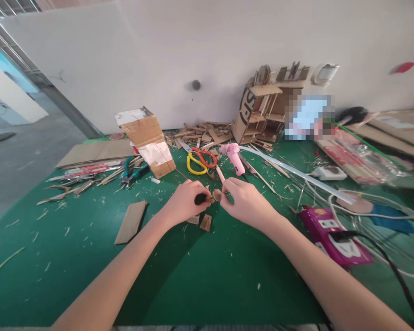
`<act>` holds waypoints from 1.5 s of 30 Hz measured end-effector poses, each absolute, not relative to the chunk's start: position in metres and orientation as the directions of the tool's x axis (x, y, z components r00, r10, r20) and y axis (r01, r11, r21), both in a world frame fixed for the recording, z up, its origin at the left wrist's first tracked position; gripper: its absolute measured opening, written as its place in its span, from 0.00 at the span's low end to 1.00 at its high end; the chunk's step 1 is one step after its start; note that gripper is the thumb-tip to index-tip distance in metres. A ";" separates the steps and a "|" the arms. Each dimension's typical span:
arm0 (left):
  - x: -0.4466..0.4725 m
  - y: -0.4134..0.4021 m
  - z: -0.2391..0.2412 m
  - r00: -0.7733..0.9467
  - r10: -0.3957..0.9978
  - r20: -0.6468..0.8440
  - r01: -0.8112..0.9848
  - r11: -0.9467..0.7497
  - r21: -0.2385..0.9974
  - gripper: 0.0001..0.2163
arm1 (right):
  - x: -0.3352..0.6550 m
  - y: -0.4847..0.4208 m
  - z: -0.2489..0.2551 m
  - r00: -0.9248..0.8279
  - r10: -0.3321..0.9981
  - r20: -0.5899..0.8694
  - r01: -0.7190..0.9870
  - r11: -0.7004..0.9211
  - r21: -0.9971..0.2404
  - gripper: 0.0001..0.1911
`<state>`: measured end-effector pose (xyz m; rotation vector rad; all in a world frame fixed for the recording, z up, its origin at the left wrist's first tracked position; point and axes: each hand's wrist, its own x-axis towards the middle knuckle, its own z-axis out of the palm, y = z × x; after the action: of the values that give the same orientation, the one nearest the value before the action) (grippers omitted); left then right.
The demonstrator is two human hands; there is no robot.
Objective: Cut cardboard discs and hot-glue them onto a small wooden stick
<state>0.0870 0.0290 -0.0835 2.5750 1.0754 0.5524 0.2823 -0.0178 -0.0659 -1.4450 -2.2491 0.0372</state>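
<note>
My left hand [188, 200] is closed in a pinch at the middle of the table, on a small cardboard piece [216, 196]. A dark patch lies inside its curled fingers, and I cannot make out what it is. Close beside it, my right hand [244, 202] is closed around a slim pale pink pen-like tool [220, 174], which sticks up past the fingers. Its lower end is hidden near the cardboard piece. Just below the hands lies a small cardboard block [206, 223]. Scissors [197, 161] with yellow and orange handles and a pink glue gun [232, 156] lie beyond them.
A cardboard shelf model [262, 110] stands at the back. A folded cardboard piece [152, 142] and pliers [129, 174] lie left, near a flat cardboard strip [131, 222]. At right are a purple power strip [334, 234], cables and a clear glue stick [296, 174].
</note>
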 end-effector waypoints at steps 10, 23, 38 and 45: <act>0.087 0.027 -0.083 0.629 0.742 0.231 0.631 -0.661 0.405 0.05 | 0.273 -0.016 -0.054 -0.364 0.884 0.294 0.875 0.433 -0.217 0.04; 0.085 0.026 -0.084 0.619 0.747 0.244 0.689 -0.665 0.288 0.11 | 0.253 0.006 -0.003 -0.551 0.831 -0.079 0.829 0.534 -0.166 0.08; 0.084 0.028 -0.087 0.627 0.731 0.268 0.652 -0.682 0.332 0.06 | 0.234 0.014 0.007 -0.617 0.742 -0.261 0.770 0.638 -0.009 0.09; 0.085 0.027 -0.085 0.627 0.722 0.293 0.640 -0.691 0.335 0.03 | 0.230 0.012 0.002 -0.620 0.768 -0.159 0.780 0.625 -0.022 0.13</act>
<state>0.0853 0.0268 -0.0852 2.6498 1.1234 0.6082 0.2299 0.0125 0.0020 -1.4137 -2.9516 0.1465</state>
